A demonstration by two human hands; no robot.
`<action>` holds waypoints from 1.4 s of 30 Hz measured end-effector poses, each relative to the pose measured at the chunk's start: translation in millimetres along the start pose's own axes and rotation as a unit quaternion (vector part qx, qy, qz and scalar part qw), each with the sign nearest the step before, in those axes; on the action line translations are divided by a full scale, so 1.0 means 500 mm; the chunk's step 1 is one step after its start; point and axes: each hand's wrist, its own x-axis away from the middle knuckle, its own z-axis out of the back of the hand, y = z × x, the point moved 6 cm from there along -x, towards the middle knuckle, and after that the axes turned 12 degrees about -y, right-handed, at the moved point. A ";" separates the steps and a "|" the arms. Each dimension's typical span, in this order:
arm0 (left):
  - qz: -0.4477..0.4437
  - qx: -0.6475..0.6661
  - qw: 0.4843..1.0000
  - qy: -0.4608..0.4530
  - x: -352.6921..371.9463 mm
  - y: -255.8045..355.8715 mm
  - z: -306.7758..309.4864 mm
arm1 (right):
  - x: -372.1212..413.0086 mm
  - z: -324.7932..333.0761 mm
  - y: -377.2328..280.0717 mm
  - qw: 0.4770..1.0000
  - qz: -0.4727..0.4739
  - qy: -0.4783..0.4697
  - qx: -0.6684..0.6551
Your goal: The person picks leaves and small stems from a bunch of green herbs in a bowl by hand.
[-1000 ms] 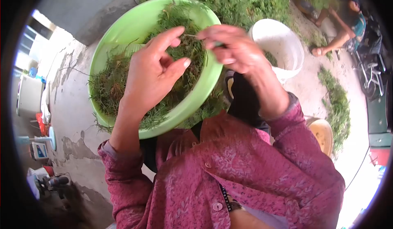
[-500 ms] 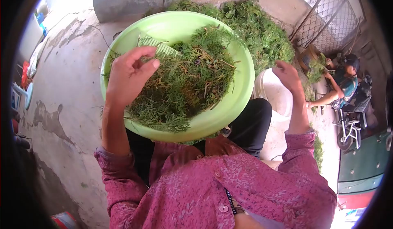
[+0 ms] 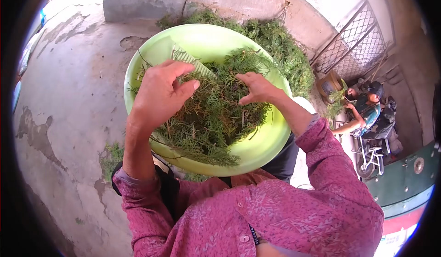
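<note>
A wide light green plastic basin [image 3: 271, 153] rests on my lap, heaped with feathery green conifer sprigs [image 3: 206, 119], some of them browned. Over the left part of the heap is my left hand [image 3: 163, 91], thumb and forefinger apart with a gap between them. My right hand [image 3: 258, 89] reaches in across the right rim, its fingers and thumb spread right at the sprigs. Between the hands, toward the far side, a ribbed pale green strip [image 3: 190, 59] pokes out of the greenery.
Beyond the basin, more cut branches [image 3: 287, 50] are piled against the wall. A white bucket [image 3: 304, 104] stands partly hidden by my right arm. Farther right are a lattice metal gate [image 3: 351, 43], a brown container [image 3: 329, 85] and a seated person [image 3: 367, 112] holding greenery.
My right hand has swung left from above the white bucket to over the sprigs in the basin. My left hand stays over the basin's left side. The view has shifted slightly.
</note>
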 end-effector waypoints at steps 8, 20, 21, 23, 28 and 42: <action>0.095 -0.088 0.977 -0.172 0.013 -0.107 -0.050 | -0.047 -0.055 -0.012 0.997 -0.074 -0.037 -0.006; 0.084 -0.045 0.984 -0.153 0.022 -0.119 -0.050 | 0.013 0.002 0.103 0.986 -0.054 0.111 -0.110; 0.084 -0.046 0.984 -0.152 0.020 -0.116 -0.049 | 0.033 0.034 0.110 0.977 -0.087 0.158 -0.113; 0.101 -0.053 0.979 -0.166 0.018 -0.110 -0.049 | 0.054 0.065 0.127 0.965 -0.119 0.203 -0.117; 0.098 -0.061 0.978 -0.172 0.019 -0.110 -0.054 | 0.039 0.014 0.137 0.980 -0.174 0.066 0.066; 0.107 -0.054 0.978 -0.168 0.019 -0.114 -0.050 | -0.017 0.019 -0.166 0.984 0.095 -0.015 -0.152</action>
